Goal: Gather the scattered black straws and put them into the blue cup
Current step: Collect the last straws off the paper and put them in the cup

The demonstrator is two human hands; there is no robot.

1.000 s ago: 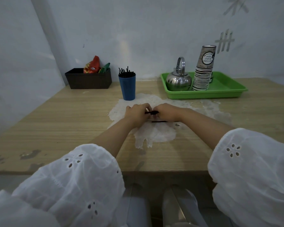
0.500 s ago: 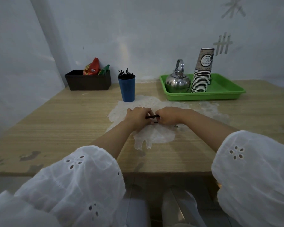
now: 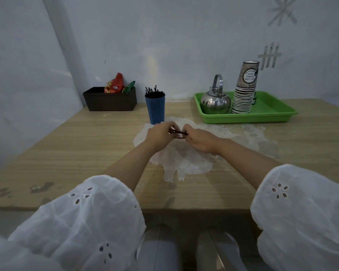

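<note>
A blue cup (image 3: 155,109) stands upright at the back middle of the wooden table, with several black straws (image 3: 154,92) sticking out of its top. Just in front of it, over a pale worn patch of the tabletop, my left hand (image 3: 159,134) and my right hand (image 3: 201,139) meet, knuckles up. Between them they pinch a short bundle of black straws (image 3: 178,133), lying level; most of its length is hidden inside the fingers. No other loose straws show on the table.
A green tray (image 3: 270,114) at the back right carries a steel kettle (image 3: 215,101) and a tall stack of paper cups (image 3: 245,89). A dark box (image 3: 110,100) with coloured packets sits at the back left against the wall.
The straw lying on the table under my right hand is no longer there; it has joined the bundle. Both hands have lifted slightly and drifted towards the blue cup.
</note>
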